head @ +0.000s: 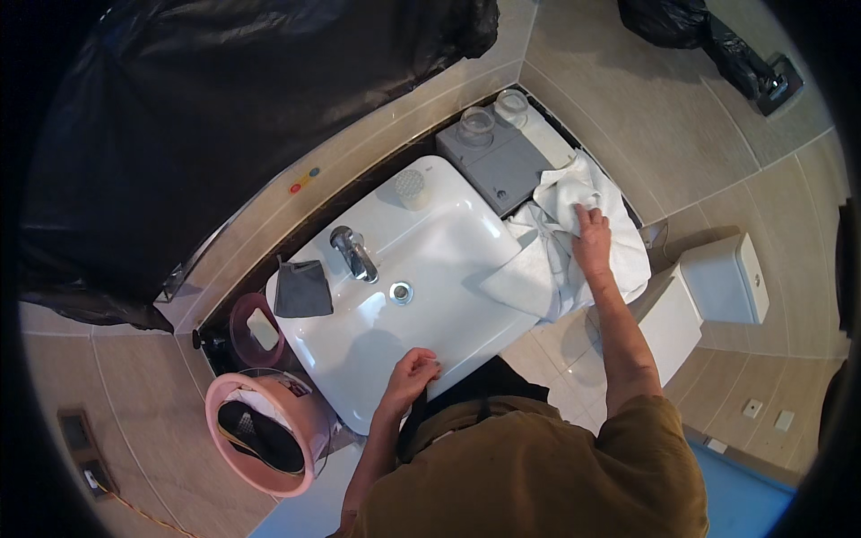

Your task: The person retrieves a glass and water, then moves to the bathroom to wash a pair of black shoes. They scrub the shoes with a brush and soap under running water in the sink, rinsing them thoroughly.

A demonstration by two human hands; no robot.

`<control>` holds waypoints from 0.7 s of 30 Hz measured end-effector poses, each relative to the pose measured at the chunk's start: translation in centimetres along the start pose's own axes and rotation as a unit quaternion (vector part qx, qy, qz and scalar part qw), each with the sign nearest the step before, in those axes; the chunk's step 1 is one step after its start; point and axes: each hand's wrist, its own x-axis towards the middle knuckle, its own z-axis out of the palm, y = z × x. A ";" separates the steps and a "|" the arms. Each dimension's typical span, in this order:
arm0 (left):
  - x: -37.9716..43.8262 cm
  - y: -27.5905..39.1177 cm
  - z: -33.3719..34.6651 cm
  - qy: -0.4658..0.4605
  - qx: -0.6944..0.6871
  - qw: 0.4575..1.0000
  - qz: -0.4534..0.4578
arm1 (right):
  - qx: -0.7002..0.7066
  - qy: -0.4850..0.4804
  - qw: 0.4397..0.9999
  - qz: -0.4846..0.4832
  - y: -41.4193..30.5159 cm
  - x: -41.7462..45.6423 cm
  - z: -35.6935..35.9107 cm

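A bunched white towel (622,235) is spread over the counter to the right of the washbasin, and one corner hangs into the bowl. My right hand (593,239) lies on it, the fingers closed around a raised fold. By the front rim of the white ceramic washbasin (464,296), my left hand (412,378) is held with loosely bent fingers and nothing visible in it. A chrome faucet (354,254) points toward the drain (401,292). Over the basin's left corner drapes a folded grey cloth (303,289). A textured cup (412,188) stands on the back ledge.
Behind the towel sit a grey box (498,165) and two clear glass jars (477,126). At left are a pink bucket (313,430) holding dark slippers (259,437) and a pink bowl (242,323). A toilet (716,282) stands at right. Black plastic sheeting (222,121) covers the wall above.
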 end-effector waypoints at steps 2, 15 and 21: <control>-0.3 -0.6 -0.3 -0.018 -0.025 0.999 -0.013 | 0.005 -0.014 1.000 -0.024 -2.3 -1.1 0.7; 3.1 4.6 2.5 -0.041 -0.006 0.999 0.035 | 0.006 -0.107 0.992 -0.063 -4.1 -2.5 -0.9; 8.0 4.9 5.5 0.002 -0.027 0.999 0.044 | 0.143 -0.159 0.974 -0.075 -2.2 2.2 -2.2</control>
